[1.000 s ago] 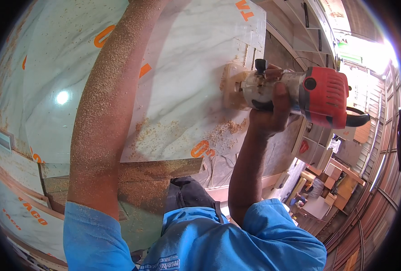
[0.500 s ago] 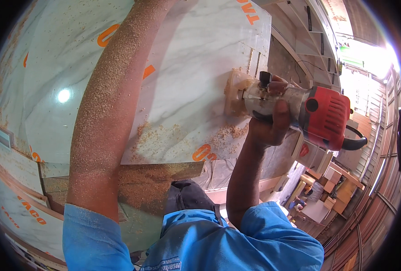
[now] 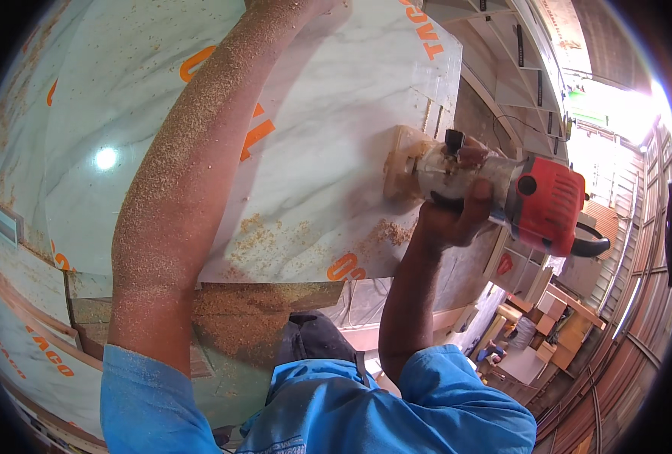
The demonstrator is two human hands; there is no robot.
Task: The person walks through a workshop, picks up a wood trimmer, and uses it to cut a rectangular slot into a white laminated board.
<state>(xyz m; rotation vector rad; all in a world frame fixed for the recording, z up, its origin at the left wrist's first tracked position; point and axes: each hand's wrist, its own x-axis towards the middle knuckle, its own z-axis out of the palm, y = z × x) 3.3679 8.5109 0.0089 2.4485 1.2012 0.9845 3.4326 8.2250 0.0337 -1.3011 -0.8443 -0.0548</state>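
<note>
My right hand (image 3: 461, 218) is wrapped round the metal body of a red trim router (image 3: 552, 198), just above its base. The router's pale base plate (image 3: 402, 165) sits against a white marble-patterned panel (image 3: 336, 166), near its right edge. Short grooves show in the panel just beyond the base. Across the panel stretches my sawdust-coated left forearm. At the top rim my left hand (image 3: 306, 6) is mostly cut off, over the far part of the panel, and its fingers cannot be made out.
Sawdust (image 3: 272, 234) lies on the panel's near part and on the brown board (image 3: 275, 293) along its near edge. A white shelved frame (image 3: 506, 45) stands at the far right. Wood offcuts (image 3: 552, 314) are piled at the lower right. A recessed handle (image 3: 4, 223) is at the left.
The view has shifted slightly, so panel and router appear a little lower and to the right. My right hand keeps its hold on the router, which stays by the grooves.
</note>
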